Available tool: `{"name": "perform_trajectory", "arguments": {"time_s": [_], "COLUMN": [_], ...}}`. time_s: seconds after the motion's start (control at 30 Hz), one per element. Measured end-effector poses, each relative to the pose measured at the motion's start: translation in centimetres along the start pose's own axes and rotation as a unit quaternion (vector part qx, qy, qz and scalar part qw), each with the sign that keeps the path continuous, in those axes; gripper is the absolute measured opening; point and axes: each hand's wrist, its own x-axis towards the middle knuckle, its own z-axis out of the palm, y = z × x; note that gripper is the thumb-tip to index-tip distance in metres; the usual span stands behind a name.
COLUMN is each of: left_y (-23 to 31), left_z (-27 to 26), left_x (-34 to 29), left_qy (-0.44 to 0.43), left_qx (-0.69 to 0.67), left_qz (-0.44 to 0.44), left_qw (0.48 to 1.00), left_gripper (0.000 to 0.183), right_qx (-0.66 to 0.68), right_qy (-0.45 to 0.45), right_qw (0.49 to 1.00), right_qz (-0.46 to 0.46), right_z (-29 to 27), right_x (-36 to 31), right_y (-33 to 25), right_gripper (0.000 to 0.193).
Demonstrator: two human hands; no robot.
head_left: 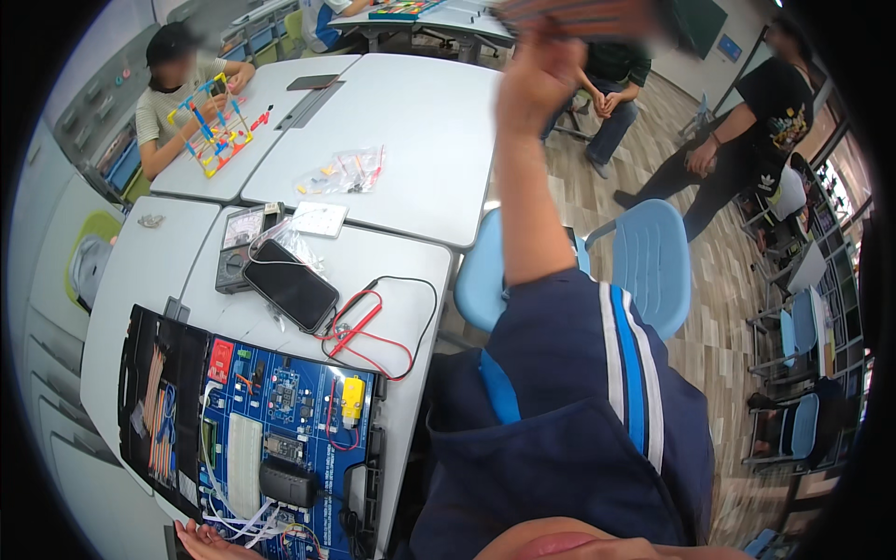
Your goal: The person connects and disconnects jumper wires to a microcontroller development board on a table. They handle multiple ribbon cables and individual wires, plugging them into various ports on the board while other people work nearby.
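Note:
My right hand (541, 79) is raised high at the top of the view, closed on a flat strip of jumper wires (588, 17). The strip is orange-brown, striped and smeared by motion. At the lower left, my left hand (210, 543) shows only in part, its fingers spread and holding nothing. It is beside the near corner of an opened black case. In the case sits a blue electronics board (313, 439) with several modules, a yellow motor (352, 399) and a white breadboard (245, 464). The lid (161, 331) holds similar orange wires (152, 411) and a blue cable.
A phone (291, 285), a multimeter (235, 250) and red and black test leads (381, 334) lie on the white table (401, 266). Beyond is a plastic bag of parts (343, 173). One person handles a stick frame (213, 131). Blue chairs (651, 271) stand at right.

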Motion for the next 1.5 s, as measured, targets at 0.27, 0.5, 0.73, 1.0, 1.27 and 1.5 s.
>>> {"name": "perform_trajectory", "arguments": {"time_s": [0.27,0.5,0.73,1.0,1.27,1.5], "left_y": [-1.0,-0.7,-0.5,1.7,-2.1,0.0], "left_z": [1.0,1.2,1.8,1.8,1.9,1.6], "left_x": [-0.1,-0.2,0.1,0.8,-0.1,0.4], "left_qy": [-0.014,-0.038,0.007,-0.008,-0.033,-0.012], "left_qx": [-0.071,-0.074,-0.222,-0.222,-0.195,-0.263], "left_qz": [-0.007,-0.009,-0.127,-0.224,-0.114,-0.249], "left_qw": [0.997,0.996,0.967,0.949,0.974,0.932], "left_gripper": [0.042,0.033,0.029,0.034,0.034,0.042], "right_qx": [-0.145,-0.071,-0.1,-0.127,-0.132,-0.164], "right_qy": [0.21,0.263,0.2,0.153,0.14,0.172], "right_qw": [0.967,0.954,0.966,0.973,0.98,0.962], "right_qz": [-0.018,0.128,0.133,0.118,0.047,0.133], "right_z": [-15.5,-17.3,-16.5,-16.6,-15.4,-15.7], "right_x": [4.5,6.3,5.8,4.6,5.4,6.5], "right_y": [-2.1,1.6,2.4,3.3,2.5,3.6], "right_gripper": [0.028,0.03,0.022,0.021,0.026,0.024]}}
